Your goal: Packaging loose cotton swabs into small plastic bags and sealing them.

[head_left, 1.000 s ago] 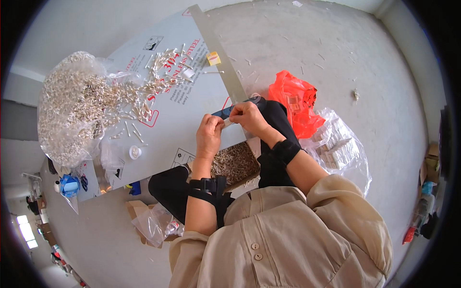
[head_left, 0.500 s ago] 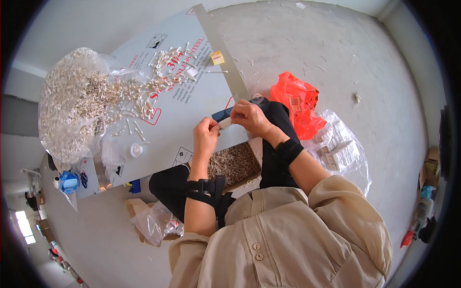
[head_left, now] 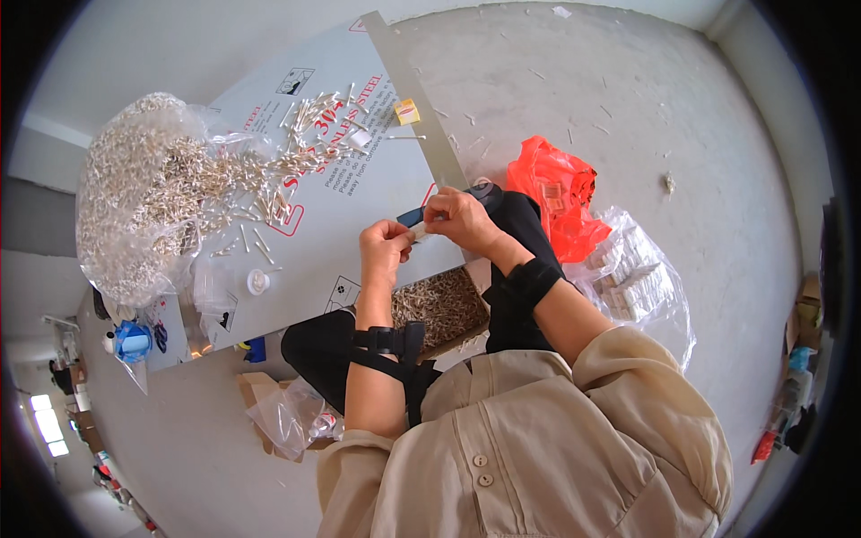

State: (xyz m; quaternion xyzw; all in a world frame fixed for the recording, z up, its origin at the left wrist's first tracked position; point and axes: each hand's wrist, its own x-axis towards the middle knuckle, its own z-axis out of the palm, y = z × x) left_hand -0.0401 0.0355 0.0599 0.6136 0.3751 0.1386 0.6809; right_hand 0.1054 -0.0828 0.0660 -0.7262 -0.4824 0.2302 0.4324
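Both hands, left hand and right hand, pinched closed on one small pale tube above the grey board's near edge.

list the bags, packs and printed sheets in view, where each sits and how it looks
Printed sheet: flat grey panel on the floor ahead, red lettering, small black pictograms.
Clear bag: far left, bulging with pale small sticks, some spilled.
Orange bag: right of the hands, crumpled.
Clear bag of small boxes: beside the right arm.
Yellow packet: small, on the sheet.
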